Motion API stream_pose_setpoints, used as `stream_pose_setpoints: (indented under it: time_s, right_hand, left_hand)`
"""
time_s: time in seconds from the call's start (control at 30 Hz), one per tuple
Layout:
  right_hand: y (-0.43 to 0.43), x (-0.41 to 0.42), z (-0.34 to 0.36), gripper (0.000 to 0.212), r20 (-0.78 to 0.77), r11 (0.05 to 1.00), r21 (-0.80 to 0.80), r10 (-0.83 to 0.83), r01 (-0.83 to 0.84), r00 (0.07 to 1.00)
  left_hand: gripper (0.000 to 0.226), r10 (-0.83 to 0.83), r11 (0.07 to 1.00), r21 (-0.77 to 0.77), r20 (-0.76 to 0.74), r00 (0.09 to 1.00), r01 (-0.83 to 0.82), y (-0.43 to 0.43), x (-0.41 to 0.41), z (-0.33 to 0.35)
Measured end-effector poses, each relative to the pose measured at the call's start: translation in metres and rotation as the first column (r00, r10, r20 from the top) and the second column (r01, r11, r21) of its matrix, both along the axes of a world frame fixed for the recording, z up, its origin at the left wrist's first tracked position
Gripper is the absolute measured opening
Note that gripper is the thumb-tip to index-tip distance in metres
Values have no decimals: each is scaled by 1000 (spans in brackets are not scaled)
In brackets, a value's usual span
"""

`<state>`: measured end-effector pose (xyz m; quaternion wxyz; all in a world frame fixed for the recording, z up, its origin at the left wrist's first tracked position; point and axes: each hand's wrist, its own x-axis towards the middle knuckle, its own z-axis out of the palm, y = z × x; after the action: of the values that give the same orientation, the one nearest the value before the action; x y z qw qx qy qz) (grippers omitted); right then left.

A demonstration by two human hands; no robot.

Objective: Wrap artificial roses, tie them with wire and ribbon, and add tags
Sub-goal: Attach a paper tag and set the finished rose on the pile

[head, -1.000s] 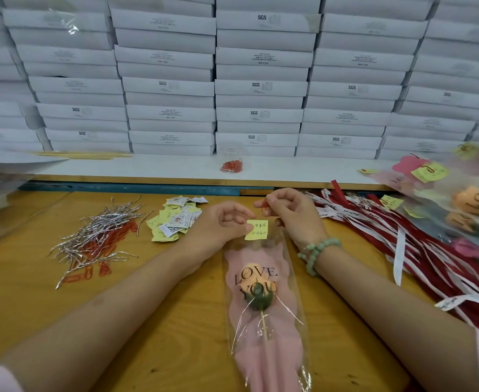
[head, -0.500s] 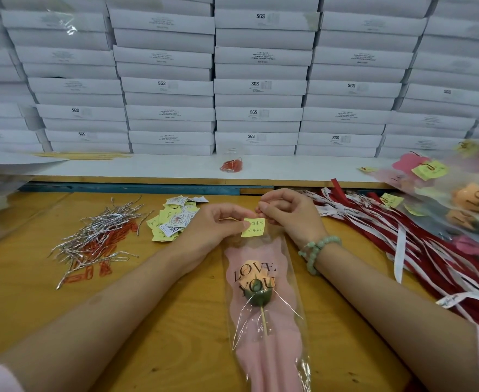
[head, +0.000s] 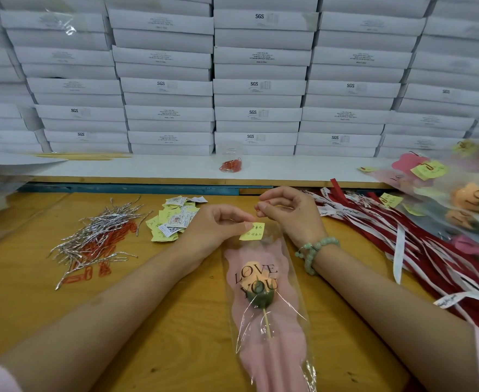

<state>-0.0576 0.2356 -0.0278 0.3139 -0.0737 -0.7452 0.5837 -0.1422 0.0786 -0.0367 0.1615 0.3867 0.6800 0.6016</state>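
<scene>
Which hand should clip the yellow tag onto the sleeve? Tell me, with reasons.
Probably the right hand: it already pinches a red paper clip just above the yellow tag, which the left hand is pinning to the wrapped rose.

The wrapped rose [head: 263, 306] runs off the bottom edge; tag [head: 251, 231] writing unreadable.

"LOVE YOU" sleeve [head: 263, 281] ("SGS" boxes [head: 259, 17])

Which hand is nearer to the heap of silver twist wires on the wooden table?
Left. The left hand lies right of the heap of silver twist wires; the right hand is farther right, beyond the wrapped rose.
</scene>
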Motion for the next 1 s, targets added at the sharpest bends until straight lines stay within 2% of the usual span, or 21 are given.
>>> stream_pose_setpoints:
  time_s: [0.2, 0.5, 0.73, 1.0]
  right_hand:
    - [0, 1, -1, 5, 0, 999, -19, 29, -29, 1000]
    - [0, -1, -1, 20, 62, 997, 40, 59, -61, 996]
    - [2, -1, -3, 20, 109, 995, 86, 45, -54, 993]
    - [2, -1, -3, 15, 68, 995, -37, 94, -92, 993]
  left_hand:
    - [15, -58, 998, -17, 1, 998, 58, -1, -2, 0]
    - [16, -76, 997, -13, -2, 997, 76, -1, -3, -1]
    - [16, -74, 997, -21, -1, 997, 74, 0, -3, -1]
    - [15, -77, 997, -1, 7, 997, 77, 0, -4, -3]
